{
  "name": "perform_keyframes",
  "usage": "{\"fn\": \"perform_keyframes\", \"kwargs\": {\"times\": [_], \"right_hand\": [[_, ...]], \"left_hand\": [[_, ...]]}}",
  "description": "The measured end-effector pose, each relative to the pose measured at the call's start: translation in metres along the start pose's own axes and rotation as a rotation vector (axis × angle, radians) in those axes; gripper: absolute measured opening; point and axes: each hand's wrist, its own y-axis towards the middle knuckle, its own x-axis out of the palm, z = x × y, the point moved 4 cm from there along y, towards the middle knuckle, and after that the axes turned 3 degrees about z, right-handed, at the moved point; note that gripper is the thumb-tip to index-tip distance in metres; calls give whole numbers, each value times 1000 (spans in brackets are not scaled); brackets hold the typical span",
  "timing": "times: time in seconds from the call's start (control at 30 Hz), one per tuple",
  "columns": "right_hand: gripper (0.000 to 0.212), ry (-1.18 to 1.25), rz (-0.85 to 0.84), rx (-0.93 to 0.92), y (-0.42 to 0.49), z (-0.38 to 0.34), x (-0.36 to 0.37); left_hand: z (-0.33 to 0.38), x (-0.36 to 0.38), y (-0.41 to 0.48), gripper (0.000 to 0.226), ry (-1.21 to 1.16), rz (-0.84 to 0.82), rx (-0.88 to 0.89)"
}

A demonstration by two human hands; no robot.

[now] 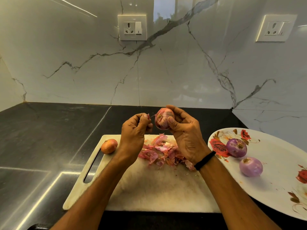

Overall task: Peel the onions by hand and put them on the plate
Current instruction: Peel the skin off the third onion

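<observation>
Two peeled onions point(236, 147) point(250, 166) lie on plate point(274, 188), rt of the grip; plate's far side cut off. R hand point(186, 135) clasps part-skinned pink onion point(163, 119); L hand point(134, 128) pinches faint skin strip point(152, 116) beside it.

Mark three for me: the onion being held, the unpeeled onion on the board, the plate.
held onion point(163, 120): head view, middle of its visible pink side.
unpeeled onion point(109, 146): head view, centre of its brown skin.
plate point(279, 156): head view, bare white patch of its surface.

Rose-patterned white plate point(272, 185), purple onions point(236, 147)
</observation>
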Motion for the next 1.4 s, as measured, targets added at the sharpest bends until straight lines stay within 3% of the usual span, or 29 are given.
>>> {"fn": "perform_keyframes", "kwargs": {"times": [0.17,0.33,0.6,0.77,0.87,1.13,1.2,1.33,1.4], "right_hand": [[48,128,22,59,2,0,-2],[50,-66,-15,2,0,1,0],[46,-205,-76,-18,-4,2,4],[46,-167,-64,6,-4,2,5],[44,-62,-65,65,-5,6,7],[38,265,27,177,-4,1,6],[40,291,50,176,-3,-2,4],[40,259,63,164,-2,-2,4],[41,239,58,156,-2,-1,4]], "left_hand": [[3,-1,0,9,125,39,114],[10,5,-1,34,126,-54,212],[11,0,-3,30,176,-49,337],[7,5,-3,13,242,-29,318],[9,6,-5,18,226,-26,293],[4,-8,1,16,-198,71,-15],[3,-7,1,11,-110,82,4],[6,-3,-2,33,146,53,159],[9,-3,-1,31,189,66,227]]}}
